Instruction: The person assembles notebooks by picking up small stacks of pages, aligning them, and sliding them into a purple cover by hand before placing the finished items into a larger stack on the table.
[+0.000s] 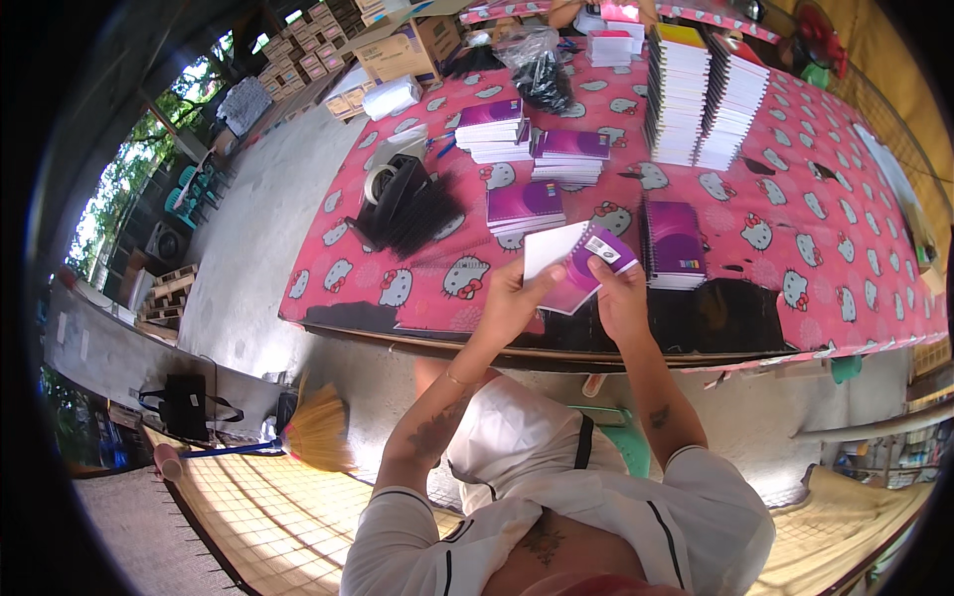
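Observation:
Over the table's near edge I hold an unbound purple notebook (571, 292) with a white sheet (550, 246) fanned out at its left. My left hand (514, 301) pinches the left side, thumb on top. My right hand (623, 300) grips the right side, its thumb beside a small white label. Just beyond lie stacks of purple notebooks: a near one (525, 204), a middle one (572, 149) and a farther one (491, 121). Right of my hands is a pile of purple notebooks with black coil binding (675, 240).
Black binding coils (422, 221) lie left, by a black tape dispenser (383, 191). Tall stacks of spiral notebooks (679, 99), a plastic bag (537, 74) and a cardboard box (412, 50) stand farther back. A pink patterned cloth (755, 268) covers the table. A broom (316, 432) is at lower left.

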### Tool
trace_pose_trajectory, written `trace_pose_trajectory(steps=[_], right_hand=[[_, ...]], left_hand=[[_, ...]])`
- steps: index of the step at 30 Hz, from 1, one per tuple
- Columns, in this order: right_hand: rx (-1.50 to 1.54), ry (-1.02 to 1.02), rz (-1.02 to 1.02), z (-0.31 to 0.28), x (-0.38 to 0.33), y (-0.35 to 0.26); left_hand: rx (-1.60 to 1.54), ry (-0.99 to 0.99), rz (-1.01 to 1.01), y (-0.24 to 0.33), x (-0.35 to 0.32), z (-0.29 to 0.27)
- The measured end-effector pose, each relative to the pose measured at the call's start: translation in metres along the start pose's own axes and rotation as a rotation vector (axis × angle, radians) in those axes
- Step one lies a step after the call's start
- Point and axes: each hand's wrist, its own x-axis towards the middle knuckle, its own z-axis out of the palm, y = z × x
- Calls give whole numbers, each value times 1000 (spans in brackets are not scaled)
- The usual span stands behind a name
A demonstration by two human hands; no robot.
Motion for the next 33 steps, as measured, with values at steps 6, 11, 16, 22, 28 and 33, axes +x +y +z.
trace_pose_trajectory(steps=[6, 11, 16, 22, 28, 33], right_hand=[[737, 91, 356, 4, -17, 3], [829, 27, 409, 23, -31, 25], [672, 96, 327, 5, -30, 26], [436, 84, 145, 22, -29, 24], [-762, -151, -230, 3, -14, 7], [-809, -194, -64, -1, -14, 14]], left_hand=[[-622, 328, 134, 34, 3, -18], [-752, 232, -113, 2, -26, 8], [-645, 126, -114, 0, -39, -9], [-119, 133, 46, -4, -34, -6], [-106, 72, 139, -56, -31, -34], [113, 159, 61, -48, -30, -19]])
